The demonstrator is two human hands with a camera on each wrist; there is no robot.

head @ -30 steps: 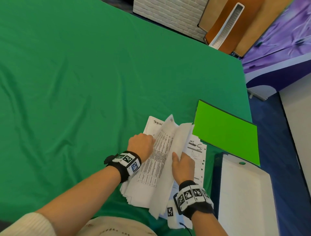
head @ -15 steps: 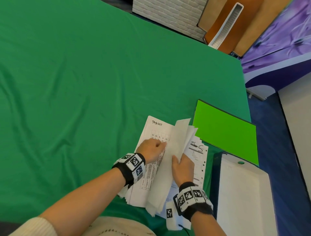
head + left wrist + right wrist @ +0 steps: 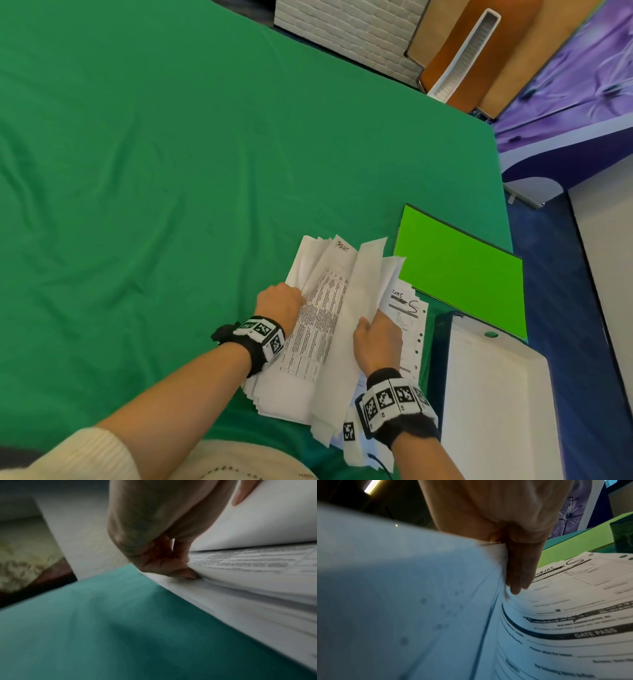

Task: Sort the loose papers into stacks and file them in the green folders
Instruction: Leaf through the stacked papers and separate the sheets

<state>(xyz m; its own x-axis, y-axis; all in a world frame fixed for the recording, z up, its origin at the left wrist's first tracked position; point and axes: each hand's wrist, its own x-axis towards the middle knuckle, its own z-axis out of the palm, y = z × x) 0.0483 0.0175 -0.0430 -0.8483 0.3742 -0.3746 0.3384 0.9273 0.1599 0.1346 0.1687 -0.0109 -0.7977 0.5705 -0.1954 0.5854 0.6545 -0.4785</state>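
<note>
A thick pile of loose white papers (image 3: 318, 346) lies on the green cloth near the front edge. My left hand (image 3: 281, 301) grips the pile's left edge, with a fingertip tucked between sheets (image 3: 190, 573). Several sheets there stand lifted and fanned. My right hand (image 3: 376, 329) pinches a raised bunch of sheets (image 3: 419, 595) in the middle of the pile. Under it lies a form sheet (image 3: 404, 308) marked "Forms" (image 3: 573, 577). A bright green folder (image 3: 459, 274) lies shut, just right of the pile's far end.
A large white flat cover (image 3: 493, 404) with a round green hole lies at the right front, close to the papers. The table's right edge (image 3: 510, 240) drops to a blue floor. Wide green cloth (image 3: 171, 205) stretches to the left and far side.
My left hand slid from the printed sheet's middle back to the pile's left edge and raised several sheets there. The right hand stayed put with its bunch.
</note>
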